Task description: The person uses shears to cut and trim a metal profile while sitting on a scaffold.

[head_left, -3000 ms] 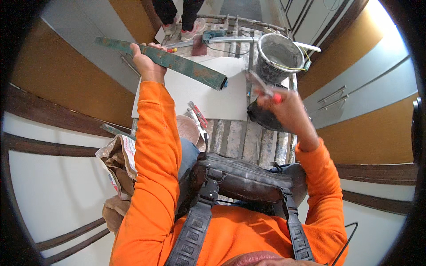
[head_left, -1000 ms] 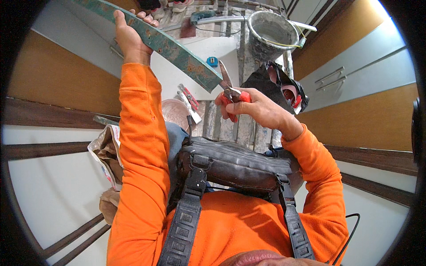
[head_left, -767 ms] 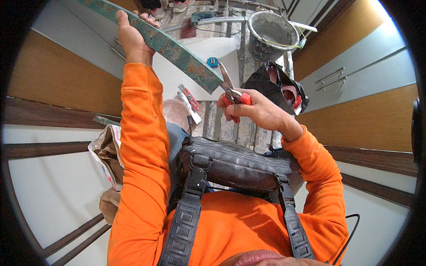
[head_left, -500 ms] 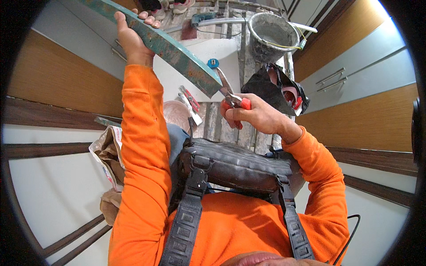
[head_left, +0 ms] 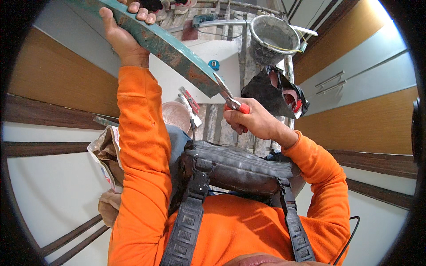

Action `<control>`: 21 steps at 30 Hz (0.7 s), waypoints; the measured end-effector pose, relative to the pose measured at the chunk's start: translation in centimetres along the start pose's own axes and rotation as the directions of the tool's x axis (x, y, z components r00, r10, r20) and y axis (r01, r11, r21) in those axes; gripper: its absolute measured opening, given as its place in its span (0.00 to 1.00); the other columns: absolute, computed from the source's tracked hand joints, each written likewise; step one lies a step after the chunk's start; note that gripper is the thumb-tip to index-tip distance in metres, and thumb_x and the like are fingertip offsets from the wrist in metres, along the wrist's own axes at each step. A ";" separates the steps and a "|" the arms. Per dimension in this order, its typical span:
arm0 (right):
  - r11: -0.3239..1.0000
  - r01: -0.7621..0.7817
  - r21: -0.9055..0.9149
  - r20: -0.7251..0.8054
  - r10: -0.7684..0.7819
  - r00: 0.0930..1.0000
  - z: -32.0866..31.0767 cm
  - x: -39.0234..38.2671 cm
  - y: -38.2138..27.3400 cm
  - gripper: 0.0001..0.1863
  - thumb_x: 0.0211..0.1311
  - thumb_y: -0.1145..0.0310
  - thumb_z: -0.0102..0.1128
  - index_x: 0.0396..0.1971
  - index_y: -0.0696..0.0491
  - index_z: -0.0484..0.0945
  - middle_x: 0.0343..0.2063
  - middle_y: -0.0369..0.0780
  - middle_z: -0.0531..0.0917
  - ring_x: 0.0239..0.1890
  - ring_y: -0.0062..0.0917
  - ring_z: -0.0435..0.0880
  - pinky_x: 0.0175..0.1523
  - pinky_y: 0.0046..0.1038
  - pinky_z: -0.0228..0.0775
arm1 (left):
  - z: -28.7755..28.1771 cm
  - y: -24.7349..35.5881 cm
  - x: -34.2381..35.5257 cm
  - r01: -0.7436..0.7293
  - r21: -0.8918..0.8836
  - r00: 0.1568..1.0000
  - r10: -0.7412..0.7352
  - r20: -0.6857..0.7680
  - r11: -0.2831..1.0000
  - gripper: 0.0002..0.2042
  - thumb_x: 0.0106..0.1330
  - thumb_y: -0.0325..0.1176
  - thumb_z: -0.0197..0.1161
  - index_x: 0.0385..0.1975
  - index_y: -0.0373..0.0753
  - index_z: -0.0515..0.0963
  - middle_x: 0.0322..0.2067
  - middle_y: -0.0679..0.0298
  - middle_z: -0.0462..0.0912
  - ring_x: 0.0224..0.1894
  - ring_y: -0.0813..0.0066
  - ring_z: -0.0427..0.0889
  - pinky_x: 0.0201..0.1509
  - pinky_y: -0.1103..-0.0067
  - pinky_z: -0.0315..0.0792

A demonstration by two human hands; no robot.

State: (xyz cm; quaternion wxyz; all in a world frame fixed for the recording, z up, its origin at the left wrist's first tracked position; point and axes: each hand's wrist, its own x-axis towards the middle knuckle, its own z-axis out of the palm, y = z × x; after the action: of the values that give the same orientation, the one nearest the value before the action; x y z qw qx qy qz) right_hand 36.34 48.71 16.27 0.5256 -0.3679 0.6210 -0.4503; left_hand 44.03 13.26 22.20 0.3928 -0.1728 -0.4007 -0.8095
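A long green metal channel (head_left: 164, 53) with rusty patches slants from the upper left toward the middle. My left hand (head_left: 126, 37) is closed around its upper part, with fingertips over the far edge and the thumb along the near face. My right hand (head_left: 253, 116) grips a pair of tin snips (head_left: 243, 108) by the red handles. The metal blades reach up to the channel's lower right end, one along its edge. Whether they bite into the metal cannot be made out. Beyond the blades, a blue tape measure (head_left: 214, 65) rests on a white board (head_left: 228, 82).
A grimy bucket (head_left: 273, 40) stands at the far right, beside a black plastic bag (head_left: 265, 91). A red-handled utility knife (head_left: 190, 99) and a pinkish bowl (head_left: 176, 114) lie nearer. Farther off is a green power drill (head_left: 204, 19) on the slatted platform (head_left: 217, 126). Cabinets flank both sides.
My left hand and the channel have shifted slightly left and up. The channel's end has drawn back a little, and the snips' blades now look closer together.
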 end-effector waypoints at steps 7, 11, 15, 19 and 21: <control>0.999 -0.006 0.050 0.027 0.005 1.000 0.5 0.0 0.1 0.13 0.70 0.60 0.58 0.33 0.55 0.77 0.16 0.30 0.72 0.18 0.15 0.69 0.24 0.24 0.61 | -0.4 0.2 0.1 0.044 -0.030 0.998 -0.043 0.038 0.999 0.27 0.76 0.59 0.46 0.49 0.36 0.70 0.31 0.61 0.71 0.29 0.70 0.72 0.36 0.70 0.70; 1.000 -0.003 0.031 0.008 0.003 1.000 0.7 0.1 0.2 0.13 0.70 0.61 0.58 0.32 0.55 0.75 0.16 0.29 0.70 0.17 0.14 0.68 0.23 0.23 0.59 | -0.4 0.1 0.0 0.030 -0.016 0.999 -0.029 0.012 0.999 0.26 0.77 0.58 0.45 0.48 0.36 0.70 0.31 0.61 0.72 0.29 0.71 0.72 0.35 0.70 0.70; 0.999 0.022 -0.036 -0.033 -0.023 0.999 0.8 0.2 0.5 0.14 0.69 0.59 0.58 0.31 0.55 0.76 0.17 0.30 0.71 0.19 0.15 0.69 0.24 0.24 0.60 | -0.2 0.1 0.1 0.014 -0.005 1.000 -0.013 0.025 1.000 0.26 0.77 0.59 0.44 0.49 0.37 0.70 0.31 0.61 0.72 0.28 0.71 0.72 0.34 0.70 0.70; 0.999 -0.012 -0.031 -0.041 0.011 0.999 0.6 0.3 0.4 0.16 0.69 0.57 0.58 0.32 0.56 0.77 0.16 0.31 0.72 0.20 0.16 0.70 0.25 0.26 0.62 | 0.2 -0.3 -0.1 0.009 0.027 1.000 -0.008 -0.030 1.000 0.26 0.78 0.58 0.42 0.48 0.37 0.70 0.31 0.61 0.72 0.28 0.71 0.72 0.34 0.70 0.71; 1.000 -0.008 -0.004 -0.044 0.008 0.999 0.7 0.3 0.6 0.14 0.71 0.60 0.58 0.31 0.55 0.74 0.17 0.30 0.70 0.18 0.14 0.67 0.23 0.23 0.58 | 0.4 -0.5 -0.1 0.022 0.001 0.999 -0.022 -0.025 1.000 0.26 0.78 0.58 0.42 0.48 0.38 0.70 0.31 0.61 0.72 0.28 0.71 0.72 0.34 0.70 0.71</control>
State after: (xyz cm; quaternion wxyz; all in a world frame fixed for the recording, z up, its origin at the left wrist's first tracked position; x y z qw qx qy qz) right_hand 37.02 48.49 15.61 0.5129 -0.3567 0.6347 -0.4549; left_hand 43.70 13.80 22.06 0.3891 -0.1581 -0.3984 -0.8154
